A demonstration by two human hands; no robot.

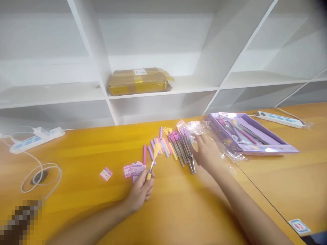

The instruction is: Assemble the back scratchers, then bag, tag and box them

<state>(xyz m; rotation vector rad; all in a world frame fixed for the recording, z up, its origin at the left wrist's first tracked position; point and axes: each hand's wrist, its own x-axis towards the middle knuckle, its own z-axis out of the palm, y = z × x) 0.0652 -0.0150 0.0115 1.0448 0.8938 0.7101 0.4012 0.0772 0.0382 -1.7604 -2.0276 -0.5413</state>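
My left hand (141, 190) is closed round the lower end of a back scratcher (154, 157) with a yellow hand-shaped head, a metal rod and a yellow grip. The tool points up and away from me. My right hand (207, 153) is slightly blurred, its fingers apart, beside a group of metal-rod back scratchers (182, 149) with pink, purple and yellow heads. Just behind its fingers lies crinkled clear plastic wrap (198, 128). Several short coloured tubes (166, 149) in pink, purple, blue and yellow lie left of the group. Small printed cards (138, 169) overlap near my left hand.
A purple display box (268, 149) holding more long items stands at the right, partly over clear plastic. One card (106, 174) lies apart. Power strips (38, 139) and cables rest at both sides. White shelving behind holds a taped parcel (139, 81).
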